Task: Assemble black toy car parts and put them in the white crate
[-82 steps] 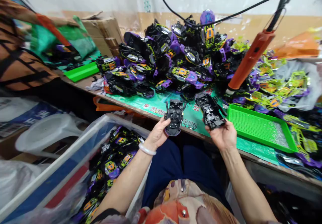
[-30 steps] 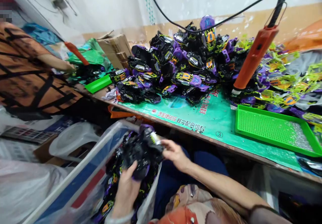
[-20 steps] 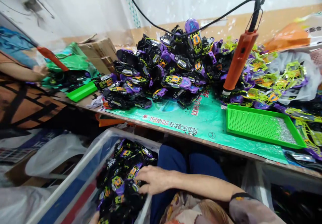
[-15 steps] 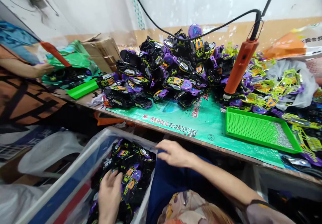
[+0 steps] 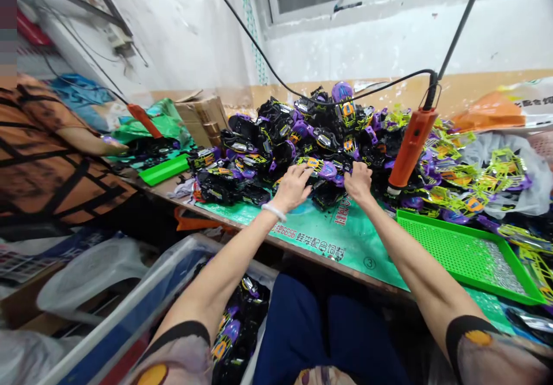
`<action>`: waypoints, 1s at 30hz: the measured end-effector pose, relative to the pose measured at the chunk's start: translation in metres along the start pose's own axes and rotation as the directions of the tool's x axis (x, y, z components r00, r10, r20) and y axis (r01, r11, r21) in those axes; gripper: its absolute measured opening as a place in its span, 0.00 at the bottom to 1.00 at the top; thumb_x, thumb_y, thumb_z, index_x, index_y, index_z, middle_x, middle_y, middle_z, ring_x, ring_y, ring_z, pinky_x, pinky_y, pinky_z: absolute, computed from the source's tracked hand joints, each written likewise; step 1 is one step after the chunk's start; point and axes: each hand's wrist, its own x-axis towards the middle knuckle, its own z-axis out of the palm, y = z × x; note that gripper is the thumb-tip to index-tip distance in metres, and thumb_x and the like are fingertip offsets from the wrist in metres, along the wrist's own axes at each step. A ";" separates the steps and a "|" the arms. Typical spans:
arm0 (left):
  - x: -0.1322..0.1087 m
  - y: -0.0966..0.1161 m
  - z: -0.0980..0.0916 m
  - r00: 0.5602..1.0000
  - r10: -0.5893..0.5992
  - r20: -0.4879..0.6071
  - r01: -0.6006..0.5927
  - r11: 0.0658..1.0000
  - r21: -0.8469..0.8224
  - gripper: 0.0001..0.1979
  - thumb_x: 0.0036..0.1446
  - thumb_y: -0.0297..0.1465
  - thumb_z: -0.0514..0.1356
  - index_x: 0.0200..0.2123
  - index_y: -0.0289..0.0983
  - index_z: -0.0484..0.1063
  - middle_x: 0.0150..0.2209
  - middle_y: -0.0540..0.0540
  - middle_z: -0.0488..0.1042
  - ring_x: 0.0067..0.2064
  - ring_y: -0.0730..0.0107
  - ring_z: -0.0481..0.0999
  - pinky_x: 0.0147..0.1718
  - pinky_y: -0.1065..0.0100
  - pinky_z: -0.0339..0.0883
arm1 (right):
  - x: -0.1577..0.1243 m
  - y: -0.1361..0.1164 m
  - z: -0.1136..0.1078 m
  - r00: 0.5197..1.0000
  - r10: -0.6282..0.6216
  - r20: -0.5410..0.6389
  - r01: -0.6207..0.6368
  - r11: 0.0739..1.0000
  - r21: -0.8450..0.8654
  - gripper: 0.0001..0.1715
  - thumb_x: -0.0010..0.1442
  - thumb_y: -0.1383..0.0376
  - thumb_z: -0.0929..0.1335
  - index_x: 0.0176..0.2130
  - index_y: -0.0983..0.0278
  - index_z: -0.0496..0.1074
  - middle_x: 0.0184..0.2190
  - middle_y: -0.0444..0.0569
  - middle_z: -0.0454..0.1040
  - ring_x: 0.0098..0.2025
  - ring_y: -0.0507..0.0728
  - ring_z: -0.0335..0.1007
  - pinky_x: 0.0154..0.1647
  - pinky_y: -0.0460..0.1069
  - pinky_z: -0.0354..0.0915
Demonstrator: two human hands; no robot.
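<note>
Both our hands have come up from the bin at our left knee and are now stretched forward to the pile of toy car parts [image 5: 311,137] on the bench. Half a second ago they were low, over the plastic bin [image 5: 142,310]; now the bin is beside our left arm, with some purple and black pieces lying in it.

Our left hand [image 5: 294,186] lies with spread fingers on a purple and yellow car shell [image 5: 317,167] at the front edge of the pile. Our right hand [image 5: 358,180] is just beside it, its fingers curled into the black parts. For both hands we cannot tell if they already grip a piece or only touch it, because the fingertips are hidden among the parts.

We judge these parts to be light, stiff moulded plastic, smooth on the printed top, with thin tabs and edges that may catch in the neighbours. It seems best to take a shell by its two long sides.

An orange electric screwdriver [image 5: 410,146] hangs on its cable just right of our right hand, above the green tray [image 5: 436,244]. At far left another person in an orange and black shirt [image 5: 47,154] works at the same bench.
</note>
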 end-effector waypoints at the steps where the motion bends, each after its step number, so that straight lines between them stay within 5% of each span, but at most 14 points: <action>1: 0.014 -0.005 0.003 0.999 0.012 0.048 -0.014 0.999 0.040 0.28 0.56 0.27 0.60 0.61 0.33 0.65 0.63 0.34 0.63 0.64 0.49 0.60 0.62 0.49 0.58 | 0.003 -0.002 0.004 1.000 0.000 0.002 0.000 1.000 -0.031 0.20 0.59 0.67 0.62 0.51 0.66 0.69 0.54 0.62 0.66 0.52 0.68 0.58 0.50 0.62 0.60; 5: 0.047 -0.021 0.020 0.978 0.015 0.210 -0.036 0.995 0.094 0.39 0.50 0.26 0.66 0.66 0.36 0.59 0.68 0.33 0.55 0.68 0.40 0.52 0.61 0.44 0.54 | 0.011 -0.006 0.013 0.999 -0.021 0.035 0.023 0.998 -0.060 0.23 0.61 0.68 0.61 0.56 0.66 0.68 0.51 0.62 0.69 0.52 0.68 0.56 0.49 0.63 0.58; 9: 0.058 -0.029 0.037 0.970 -0.009 0.244 -0.025 0.990 0.135 0.42 0.50 0.28 0.66 0.68 0.38 0.56 0.67 0.34 0.57 0.65 0.41 0.56 0.58 0.45 0.54 | 0.017 -0.002 0.015 0.996 -0.031 0.086 0.033 0.999 -0.023 0.21 0.62 0.68 0.61 0.53 0.64 0.70 0.49 0.59 0.72 0.53 0.67 0.56 0.49 0.60 0.59; 17: 0.047 -0.026 0.043 0.992 0.054 0.113 -0.081 0.964 0.251 0.32 0.53 0.28 0.59 0.63 0.34 0.64 0.58 0.31 0.65 0.57 0.43 0.61 0.53 0.48 0.55 | -0.005 0.020 0.008 0.994 -0.075 -0.075 0.085 0.986 0.141 0.11 0.55 0.71 0.62 0.35 0.64 0.73 0.34 0.52 0.73 0.45 0.61 0.60 0.51 0.54 0.59; 21: 0.025 -0.026 0.044 0.999 0.042 -0.015 -0.040 0.994 0.105 0.30 0.55 0.31 0.60 0.62 0.33 0.65 0.57 0.31 0.64 0.59 0.44 0.60 0.58 0.48 0.54 | -0.040 0.023 0.002 0.970 -0.114 -0.215 0.153 0.973 0.173 0.10 0.56 0.70 0.62 0.34 0.63 0.72 0.33 0.51 0.73 0.44 0.61 0.61 0.50 0.55 0.59; 24: 0.010 -0.023 0.048 0.981 -0.093 -0.171 0.070 0.989 -0.132 0.31 0.54 0.35 0.63 0.60 0.32 0.65 0.55 0.33 0.65 0.59 0.49 0.63 0.59 0.52 0.56 | -0.066 0.023 -0.003 0.955 -0.159 -0.248 0.199 0.970 0.142 0.12 0.59 0.69 0.61 0.36 0.63 0.73 0.32 0.51 0.72 0.43 0.61 0.62 0.51 0.56 0.59; 27: -0.005 -0.022 0.055 0.900 -0.355 -0.252 0.191 0.843 -0.502 0.34 0.48 0.38 0.68 0.58 0.34 0.67 0.53 0.37 0.67 0.56 0.55 0.66 0.58 0.58 0.60 | -0.087 0.024 -0.008 0.952 -0.181 -0.246 0.213 0.971 0.112 0.12 0.62 0.68 0.61 0.36 0.62 0.74 0.31 0.51 0.71 0.43 0.61 0.62 0.51 0.57 0.59; 30: -0.020 -0.026 0.061 0.799 -0.595 -0.087 0.264 0.477 -0.838 0.29 0.45 0.39 0.70 0.50 0.37 0.71 0.44 0.44 0.72 0.47 0.64 0.72 0.50 0.65 0.65 | -0.102 0.027 -0.011 0.944 -0.194 -0.266 0.228 0.969 0.100 0.12 0.63 0.68 0.61 0.36 0.62 0.73 0.31 0.50 0.72 0.42 0.61 0.63 0.51 0.58 0.59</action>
